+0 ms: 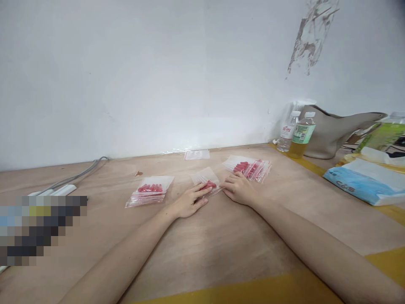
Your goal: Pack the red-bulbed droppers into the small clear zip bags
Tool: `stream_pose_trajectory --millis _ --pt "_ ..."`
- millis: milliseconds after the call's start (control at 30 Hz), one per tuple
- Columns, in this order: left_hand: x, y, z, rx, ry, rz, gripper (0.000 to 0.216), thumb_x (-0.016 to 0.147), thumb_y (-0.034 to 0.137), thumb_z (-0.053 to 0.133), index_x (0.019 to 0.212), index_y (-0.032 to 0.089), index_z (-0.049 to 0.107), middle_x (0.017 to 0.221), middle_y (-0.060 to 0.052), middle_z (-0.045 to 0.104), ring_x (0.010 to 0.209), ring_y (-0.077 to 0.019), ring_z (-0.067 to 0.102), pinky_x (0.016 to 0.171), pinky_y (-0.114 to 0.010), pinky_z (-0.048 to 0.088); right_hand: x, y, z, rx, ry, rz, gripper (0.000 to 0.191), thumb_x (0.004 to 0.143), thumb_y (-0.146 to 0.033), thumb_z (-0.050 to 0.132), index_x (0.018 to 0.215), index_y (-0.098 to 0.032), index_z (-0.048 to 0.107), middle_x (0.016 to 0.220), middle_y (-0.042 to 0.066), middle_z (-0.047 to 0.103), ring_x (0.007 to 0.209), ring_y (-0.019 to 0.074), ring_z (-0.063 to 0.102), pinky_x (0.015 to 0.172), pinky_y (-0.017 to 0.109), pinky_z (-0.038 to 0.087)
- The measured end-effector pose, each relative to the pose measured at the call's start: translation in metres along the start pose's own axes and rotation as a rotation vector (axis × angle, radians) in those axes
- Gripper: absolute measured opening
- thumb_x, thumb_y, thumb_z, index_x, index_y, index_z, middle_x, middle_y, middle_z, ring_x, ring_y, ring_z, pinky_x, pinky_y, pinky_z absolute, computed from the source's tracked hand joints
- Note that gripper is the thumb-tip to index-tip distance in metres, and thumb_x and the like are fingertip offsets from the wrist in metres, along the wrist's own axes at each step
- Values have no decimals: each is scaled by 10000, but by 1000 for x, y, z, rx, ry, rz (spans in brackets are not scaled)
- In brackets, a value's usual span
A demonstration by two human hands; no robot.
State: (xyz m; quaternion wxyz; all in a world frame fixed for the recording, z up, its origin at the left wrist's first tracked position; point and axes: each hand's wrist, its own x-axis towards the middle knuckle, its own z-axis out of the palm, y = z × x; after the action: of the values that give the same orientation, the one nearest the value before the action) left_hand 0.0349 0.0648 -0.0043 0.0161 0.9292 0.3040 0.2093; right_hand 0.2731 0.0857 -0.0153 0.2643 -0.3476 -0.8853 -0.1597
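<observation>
In the middle of the table lies a clear zip bag [205, 174] with red pieces [210, 184] inside. My left hand [189, 200] rests on it, fingers stretched out flat over the near left part. The fingers of my right hand [239, 188] are pinched together at the bag's right corner. A stack of zip bags with red pieces [149, 190] sits to the left of my left hand. Just beyond my right hand is another group of filled zip bags [249, 168], overlapping one another. What exactly the red pieces are, I cannot make out.
A flat clear bag [197, 155] lies by the wall. To the right stand two bottles [302, 135], a grey container [329, 133] and a blue tissue pack [354, 181]. A grey cable [79, 173] and a blurred-out object [34, 228] are at the left. Yellow tape [228, 289] crosses the table.
</observation>
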Motion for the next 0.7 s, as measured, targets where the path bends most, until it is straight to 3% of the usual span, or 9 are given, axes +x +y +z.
stream_pose_trajectory --millis 100,200,400,600,700 --pt "-3 -1 0 54 170 -70 418 810 269 534 1216 205 457 1206 -82 511 1102 -207 487 905 -354 425 2 -1 2 -62 13 -5 172 818 -194 464 823 -202 636 747 35 610 755 148 524 765 313 290" --pt "-5 -3 2 153 282 -45 278 800 226 536 1075 195 562 1033 -62 604 920 -178 587 800 -306 485 2 -2 4 -25 43 32 177 833 -200 447 783 -189 617 746 29 627 751 143 533 793 313 290" --pt "-1 -9 6 264 333 42 209 809 232 524 994 180 606 1001 -66 627 860 -178 616 739 -288 511 2 -7 8 115 111 155 109 828 -186 436 792 -171 538 714 20 627 682 140 542 824 321 320" --pt "-1 -15 10 331 383 95 189 856 171 441 931 171 614 959 -72 643 849 -164 621 749 -297 513 1 -6 7 136 146 110 31 778 -206 520 781 -187 544 725 14 636 718 141 555 849 334 315" --pt "-3 -16 9 350 368 124 189 862 151 427 925 176 604 963 -51 643 851 -147 616 764 -283 506 0 -2 7 40 163 40 98 786 -175 496 740 -189 581 669 12 628 681 135 545 847 334 304"
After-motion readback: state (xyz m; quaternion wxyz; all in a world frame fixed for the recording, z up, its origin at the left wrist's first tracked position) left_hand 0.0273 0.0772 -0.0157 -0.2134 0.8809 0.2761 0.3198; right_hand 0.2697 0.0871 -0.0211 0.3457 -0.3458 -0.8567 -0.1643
